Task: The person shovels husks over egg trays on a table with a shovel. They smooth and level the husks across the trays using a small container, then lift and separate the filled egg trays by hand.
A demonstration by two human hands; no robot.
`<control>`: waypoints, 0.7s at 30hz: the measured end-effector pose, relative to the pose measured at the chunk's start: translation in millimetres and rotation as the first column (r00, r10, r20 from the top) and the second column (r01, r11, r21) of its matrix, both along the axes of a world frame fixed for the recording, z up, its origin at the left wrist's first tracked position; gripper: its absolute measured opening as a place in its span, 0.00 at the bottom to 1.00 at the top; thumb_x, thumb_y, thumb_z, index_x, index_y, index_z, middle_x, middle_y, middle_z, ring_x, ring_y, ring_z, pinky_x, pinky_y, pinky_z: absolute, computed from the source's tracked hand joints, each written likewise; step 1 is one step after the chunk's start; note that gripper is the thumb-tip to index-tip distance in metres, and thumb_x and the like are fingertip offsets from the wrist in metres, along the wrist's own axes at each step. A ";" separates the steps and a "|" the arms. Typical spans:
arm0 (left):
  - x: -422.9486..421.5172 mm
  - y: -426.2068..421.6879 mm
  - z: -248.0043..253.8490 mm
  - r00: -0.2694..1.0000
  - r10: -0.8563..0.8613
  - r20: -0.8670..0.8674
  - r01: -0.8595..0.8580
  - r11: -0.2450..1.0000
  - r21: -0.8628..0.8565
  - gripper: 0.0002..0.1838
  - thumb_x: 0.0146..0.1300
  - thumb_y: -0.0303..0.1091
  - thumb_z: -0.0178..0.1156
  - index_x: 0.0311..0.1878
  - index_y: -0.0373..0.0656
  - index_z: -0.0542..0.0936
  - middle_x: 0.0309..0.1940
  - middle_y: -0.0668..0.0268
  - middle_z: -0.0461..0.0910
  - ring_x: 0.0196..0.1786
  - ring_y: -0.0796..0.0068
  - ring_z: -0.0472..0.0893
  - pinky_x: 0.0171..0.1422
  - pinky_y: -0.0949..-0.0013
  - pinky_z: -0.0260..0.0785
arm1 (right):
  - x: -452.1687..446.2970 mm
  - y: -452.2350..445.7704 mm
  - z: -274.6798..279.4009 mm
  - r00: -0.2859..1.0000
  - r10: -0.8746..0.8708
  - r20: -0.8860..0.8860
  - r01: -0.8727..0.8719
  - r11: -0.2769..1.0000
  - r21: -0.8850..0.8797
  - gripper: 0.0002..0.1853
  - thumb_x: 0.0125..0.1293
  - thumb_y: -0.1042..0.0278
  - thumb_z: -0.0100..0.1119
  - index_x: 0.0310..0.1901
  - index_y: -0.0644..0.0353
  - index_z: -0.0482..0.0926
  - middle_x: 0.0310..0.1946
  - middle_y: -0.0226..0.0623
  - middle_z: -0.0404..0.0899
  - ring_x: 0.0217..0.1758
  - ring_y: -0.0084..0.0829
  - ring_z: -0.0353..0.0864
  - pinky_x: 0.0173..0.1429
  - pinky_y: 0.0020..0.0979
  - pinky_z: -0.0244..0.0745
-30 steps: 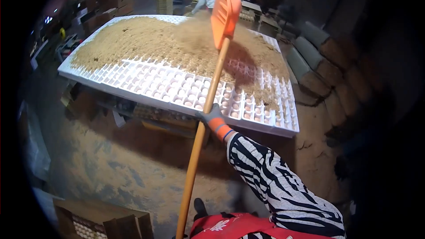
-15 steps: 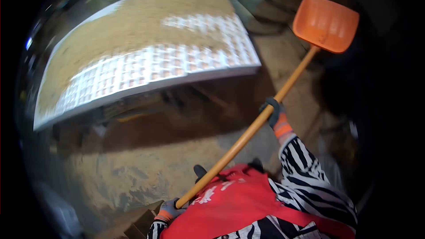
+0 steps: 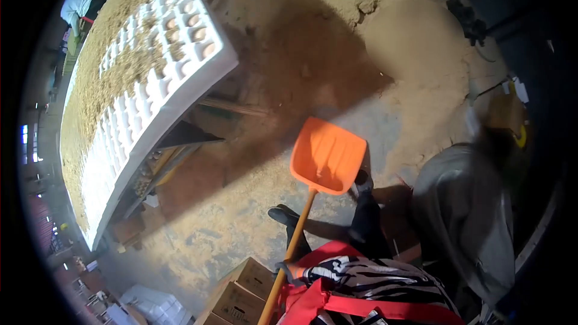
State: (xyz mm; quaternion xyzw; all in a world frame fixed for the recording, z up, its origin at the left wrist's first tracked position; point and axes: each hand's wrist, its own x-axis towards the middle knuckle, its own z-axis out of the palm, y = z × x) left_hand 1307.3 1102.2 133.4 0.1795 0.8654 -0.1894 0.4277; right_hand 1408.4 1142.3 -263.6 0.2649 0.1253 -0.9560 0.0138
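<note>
My right hand [image 3: 289, 272], in a grey and orange glove, is closed around the wooden handle [image 3: 304, 222] of a shovel. The shovel's orange plastic scoop [image 3: 328, 153] points away from me above the floor, with no load in it. My left hand is out of sight; the handle's lower end runs off the bottom edge. To the left stands a large white tray surface [image 3: 208, 78] with rows of hollows. Brown, egg-like rounds [image 3: 198, 34] sit in some hollows. Tan, sawdust-like material [image 3: 129, 63] covers much of it.
Tan loose material [image 3: 415, 30] is heaped on the floor ahead. Cardboard boxes [image 3: 253, 280] stand by my left side. A grey sheet-like bulk [image 3: 463, 204] is at the right. Another person [image 3: 84, 3] bends beyond the tray surface. Wooden pieces [image 3: 232, 107] lie beneath its edge.
My view has turned right, so the tray surface sits farther left. The shovel has come back close to my body, its scoop lower. My left hand has left the view.
</note>
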 end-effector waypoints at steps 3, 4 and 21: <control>53.4 66.9 -53.9 0.997 0.072 0.018 -0.073 0.997 0.019 0.21 0.47 0.48 0.65 0.43 0.47 0.81 0.35 0.52 0.81 0.41 0.50 0.80 0.45 0.56 0.72 | -0.6 102.9 1.7 0.899 0.237 0.367 -0.158 0.960 -0.232 0.12 0.63 0.59 0.54 0.37 0.60 0.76 0.29 0.42 0.79 0.41 0.41 0.79 0.49 0.39 0.74; 72.5 84.3 -76.5 0.995 0.093 0.026 -0.094 0.995 0.030 0.21 0.46 0.48 0.65 0.43 0.47 0.81 0.35 0.52 0.81 0.41 0.50 0.80 0.45 0.56 0.72 | 3.9 179.1 1.9 0.794 0.209 0.571 -0.333 0.935 0.119 0.12 0.64 0.59 0.53 0.38 0.60 0.76 0.29 0.43 0.79 0.40 0.40 0.79 0.47 0.38 0.73; 203.8 133.0 -247.1 0.919 0.391 -0.055 -0.390 0.920 0.034 0.22 0.57 0.50 0.57 0.53 0.54 0.78 0.32 0.54 0.82 0.36 0.51 0.83 0.38 0.51 0.73 | 3.9 493.2 -225.7 0.735 -0.239 0.635 0.136 0.969 0.208 0.07 0.56 0.69 0.62 0.32 0.57 0.73 0.15 0.31 0.68 0.14 0.32 0.70 0.20 0.35 0.70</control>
